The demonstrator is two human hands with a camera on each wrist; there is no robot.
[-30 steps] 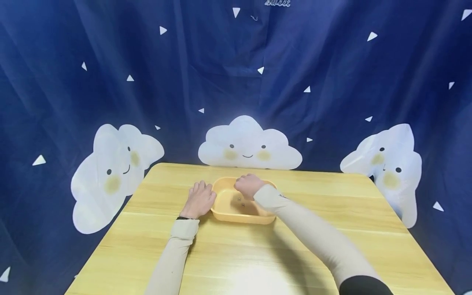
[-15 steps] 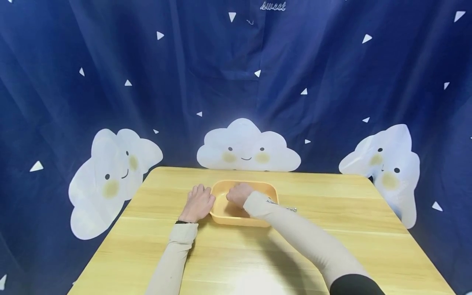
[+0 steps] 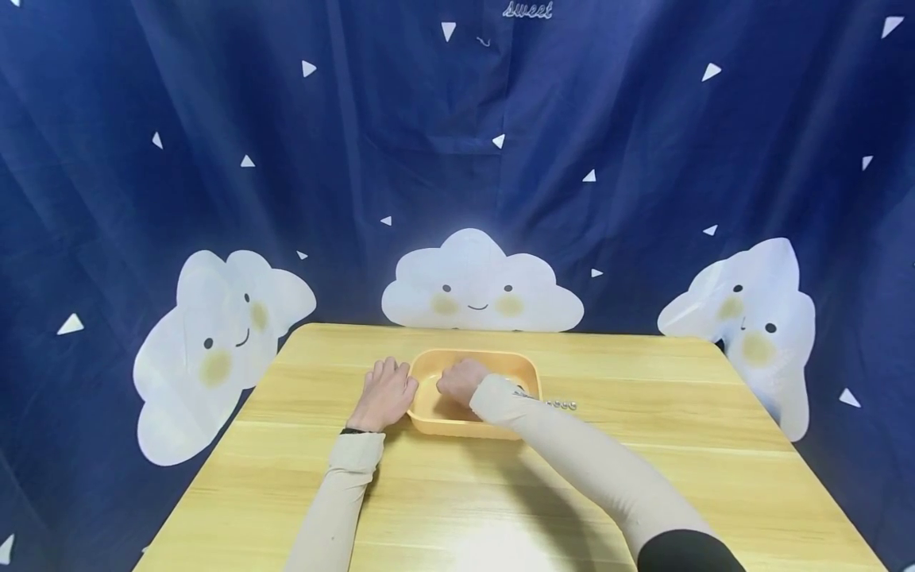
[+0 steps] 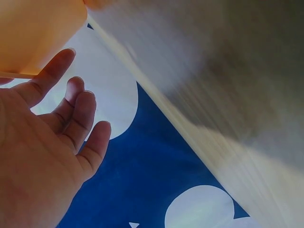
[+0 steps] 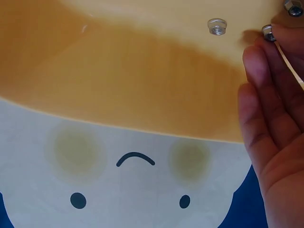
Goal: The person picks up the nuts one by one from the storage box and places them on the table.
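Note:
An orange-yellow plastic tub (image 3: 472, 429) stands on the table, toward its far side. At the tub's left rim is my left hand (image 3: 384, 396); in the left wrist view, its index finger (image 4: 54, 71) lies along the outer wall while the other fingers curve away from it. My right hand (image 3: 463, 381) reaches down inside the tub. In the right wrist view, thumb and fingertips pinch a small silver flange nut (image 5: 269, 33). A second flange nut (image 5: 217, 26) lies on the tub floor, and another nut (image 5: 294, 8) shows at the corner.
Several silver nuts (image 3: 563, 405) form a row on the wooden table (image 3: 643, 429) just right of the tub, partly covered by the right sleeve (image 3: 572, 437). A dark blue curtain (image 3: 457, 119) with clouds hangs behind the table's far edge.
My right hand has moved left and lower into the tub, covering nuts seen there earlier. The row of nuts on the table has come out from behind the sleeve. The left hand stays at the rim.

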